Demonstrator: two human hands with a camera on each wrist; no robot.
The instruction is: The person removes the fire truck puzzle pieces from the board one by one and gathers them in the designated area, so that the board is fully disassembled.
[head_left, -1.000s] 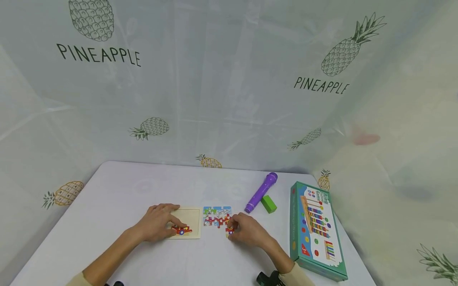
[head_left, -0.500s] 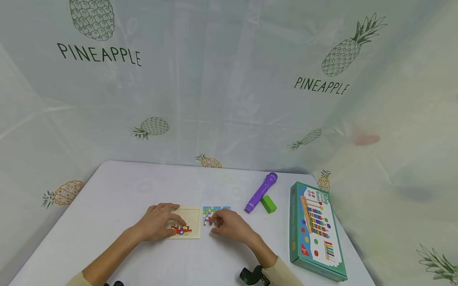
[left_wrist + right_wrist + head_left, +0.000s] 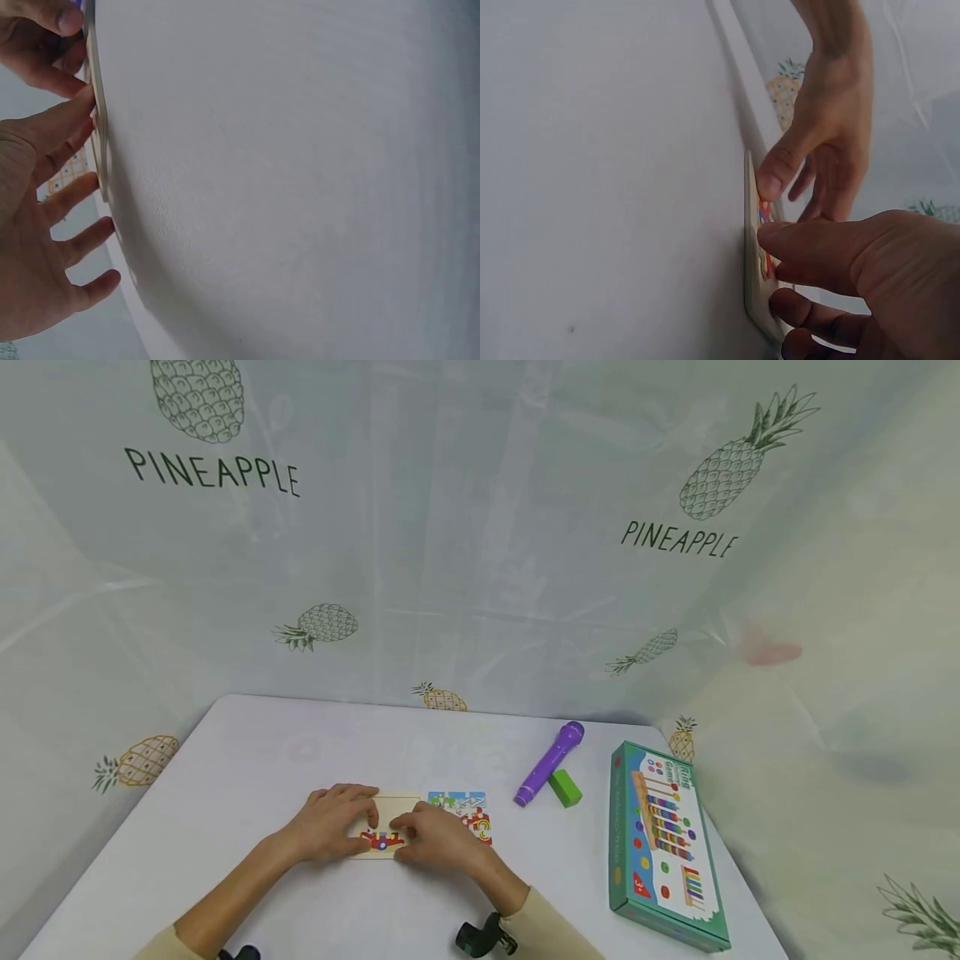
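Note:
A shallow wooden puzzle tray (image 3: 397,807) lies on the table with red-and-blue jigsaw pieces (image 3: 381,841) along its lower part. My left hand (image 3: 330,822) spreads over the tray's left side, its thumb by the pieces. On the right side, my right hand (image 3: 442,842) pinches a puzzle piece (image 3: 768,264) between thumb and fingers, low over the tray; most of this piece is hidden by the fingers. Just right of the tray sits a group of colourful jigsaw pieces (image 3: 459,798), partly covered by my right hand. The left wrist view shows the tray edge (image 3: 102,142) at my left fingertips.
Behind and to the right lie a purple toy microphone (image 3: 549,764) and a green block (image 3: 566,788). A green game box (image 3: 667,843) stands near the table's right edge. A pineapple-print curtain (image 3: 480,527) hangs behind the white table (image 3: 300,743).
My right hand has moved left from the lower right of the colourful piece group to the tray, carrying a piece. My left hand stays on the tray, its index finger drawn slightly up.

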